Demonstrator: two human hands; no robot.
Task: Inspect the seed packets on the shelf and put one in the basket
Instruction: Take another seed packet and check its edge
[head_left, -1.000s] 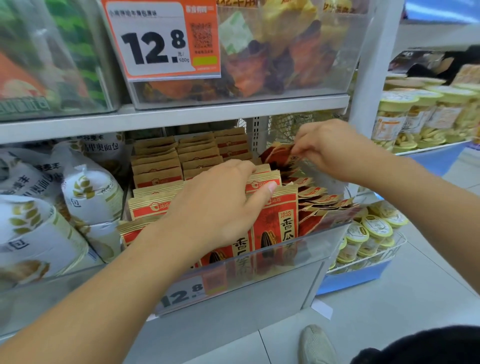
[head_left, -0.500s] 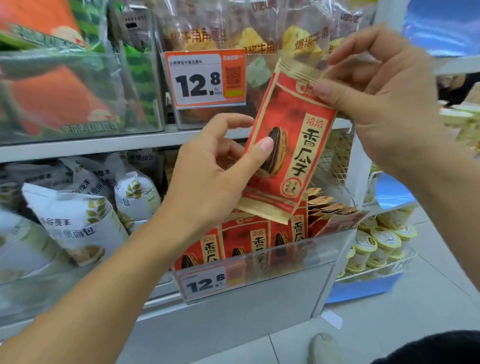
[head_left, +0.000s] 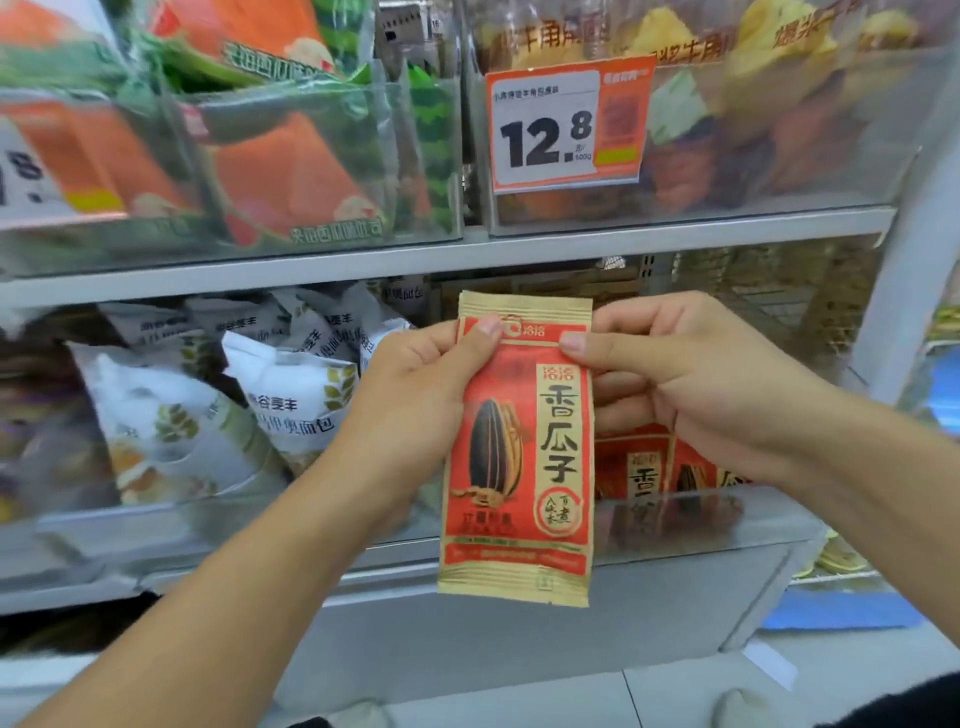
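A red and tan sunflower seed packet (head_left: 519, 457) hangs upright in front of the shelf, its printed face toward me. My left hand (head_left: 415, 395) pinches its upper left edge with the thumb on the front. My right hand (head_left: 691, 384) pinches the upper right edge the same way. More packets of the same kind (head_left: 654, 467) stand in the clear shelf bin (head_left: 727, 525) behind and to the right. No basket is in view.
White bread bags (head_left: 208, 415) fill the bin to the left. The upper shelf (head_left: 467, 254) carries clear bins of snacks and an orange 12.8 price tag (head_left: 566, 124). A white upright post (head_left: 904, 270) stands at the right. Grey floor lies below.
The packet has come down from a tilted position near the price tag and now hangs upright and lower. My left hand has shifted from its lower edge to its top left corner.
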